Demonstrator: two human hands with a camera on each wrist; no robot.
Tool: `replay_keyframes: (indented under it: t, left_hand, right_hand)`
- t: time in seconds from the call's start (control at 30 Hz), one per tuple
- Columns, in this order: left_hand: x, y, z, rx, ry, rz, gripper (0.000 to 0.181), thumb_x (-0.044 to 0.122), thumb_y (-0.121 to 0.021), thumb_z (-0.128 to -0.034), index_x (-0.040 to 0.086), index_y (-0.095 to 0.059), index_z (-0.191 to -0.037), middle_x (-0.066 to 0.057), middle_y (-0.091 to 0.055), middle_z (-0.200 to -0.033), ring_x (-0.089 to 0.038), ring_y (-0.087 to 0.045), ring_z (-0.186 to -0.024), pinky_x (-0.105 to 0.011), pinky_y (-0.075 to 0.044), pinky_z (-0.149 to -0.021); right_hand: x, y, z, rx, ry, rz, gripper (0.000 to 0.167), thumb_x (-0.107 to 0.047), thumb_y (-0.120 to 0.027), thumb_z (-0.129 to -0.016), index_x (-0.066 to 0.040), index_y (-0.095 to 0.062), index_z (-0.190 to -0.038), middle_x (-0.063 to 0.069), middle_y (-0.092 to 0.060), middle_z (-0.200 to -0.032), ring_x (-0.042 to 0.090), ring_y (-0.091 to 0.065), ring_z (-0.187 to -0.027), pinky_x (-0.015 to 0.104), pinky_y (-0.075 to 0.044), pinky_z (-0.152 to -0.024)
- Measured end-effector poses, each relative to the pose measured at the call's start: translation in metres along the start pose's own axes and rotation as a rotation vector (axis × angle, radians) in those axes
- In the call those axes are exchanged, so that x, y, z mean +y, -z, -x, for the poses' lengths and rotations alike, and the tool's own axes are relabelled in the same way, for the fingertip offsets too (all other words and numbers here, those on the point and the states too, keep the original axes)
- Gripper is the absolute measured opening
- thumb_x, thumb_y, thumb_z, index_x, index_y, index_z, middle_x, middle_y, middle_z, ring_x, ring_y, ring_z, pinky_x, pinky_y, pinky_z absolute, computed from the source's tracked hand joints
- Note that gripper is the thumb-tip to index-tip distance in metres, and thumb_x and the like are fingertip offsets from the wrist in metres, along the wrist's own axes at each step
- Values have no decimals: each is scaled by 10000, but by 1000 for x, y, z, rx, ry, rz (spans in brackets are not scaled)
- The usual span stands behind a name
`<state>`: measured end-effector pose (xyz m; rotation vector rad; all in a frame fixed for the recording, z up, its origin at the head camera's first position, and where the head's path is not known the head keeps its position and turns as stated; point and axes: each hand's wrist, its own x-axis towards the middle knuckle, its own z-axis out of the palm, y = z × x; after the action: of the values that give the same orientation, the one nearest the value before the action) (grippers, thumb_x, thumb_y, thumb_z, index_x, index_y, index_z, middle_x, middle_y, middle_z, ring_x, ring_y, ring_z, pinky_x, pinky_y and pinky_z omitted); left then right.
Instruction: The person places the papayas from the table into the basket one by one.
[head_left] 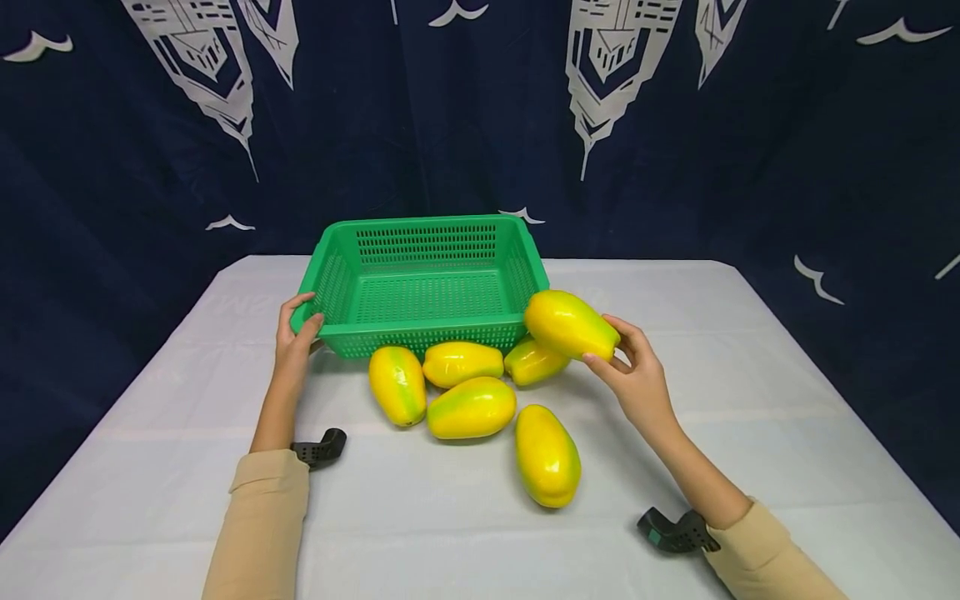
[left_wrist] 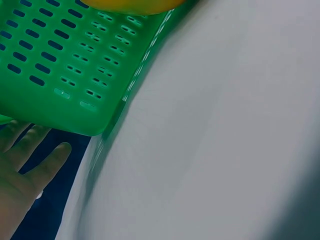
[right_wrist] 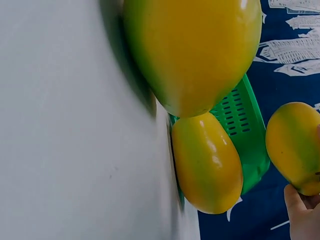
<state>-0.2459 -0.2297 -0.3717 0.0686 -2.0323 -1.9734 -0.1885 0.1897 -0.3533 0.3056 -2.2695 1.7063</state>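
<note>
Beige fabric sleeves overhang the white cloth-covered surface, frame bottom; navy patterned curtain, top. Left grip pinches green plastic basket; right grip, oval yellow-green fruit.

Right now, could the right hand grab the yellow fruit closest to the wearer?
Probably not as is: the right hand already grips another fruit by the basket. Once freed, likely yes; only white cloth appears between it and the closest fruit.
</note>
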Motion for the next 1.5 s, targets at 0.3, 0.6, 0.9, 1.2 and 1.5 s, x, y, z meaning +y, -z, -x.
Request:
replay_keyframes:
  t: [0.3,0.6,0.9,1.2,1.5]
  left_hand:
    - [-1,0,-1,-4,2,-11,420,166,-403,-935,180,-333,-1349,-94,-316,-1329,-136,-441,-1008,-224,-421,-766]
    - [0,-1,0,-14,-3,-19,410,189,-413,-933,209,-343,-1337,-94,-293,-1364,-151,-432,-1039,-257,-406,-799]
    - [1,0,-2,-1,-12,-29,407,195,-413,-930,219,-354,-1333,-95,-311,-1351,-138,-435,-1042,-263,-404,-802]
    - [-1,-1,-2,7,8,-24,426,174,-405,-927,205,-339,-1346,-91,-308,-1357,-149,-430,-1039,-302,-398,-816]
    - [-2,-1,-1,5,12,-25,432,167,-400,-929,200,-327,-1354,-89,-307,-1353,-147,-433,-1028,-251,-412,-779]
  right_hand:
    - [-5,-3,-1,5,8,-5,558,-146,-628,-850,-74,-378,-1343,85,-398,-1336,-6,-455,-1086,76,-433,-831]
    - [-9,-4,-8,12,31,-9,558,-136,-631,-847,-84,-386,-1345,80,-398,-1345,-4,-447,-1100,84,-437,-831]
    - [-14,-6,-16,15,42,-25,563,-145,-636,-843,-76,-388,-1344,90,-395,-1358,8,-447,-1106,77,-429,-839]
    - [-12,-11,-18,-2,40,-31,555,-158,-637,-843,-82,-399,-1338,94,-414,-1344,15,-447,-1108,82,-430,-844]
    - [-13,-18,-24,16,13,-33,562,-201,-643,-839,-95,-405,-1337,67,-425,-1348,76,-437,-1155,90,-418,-873]
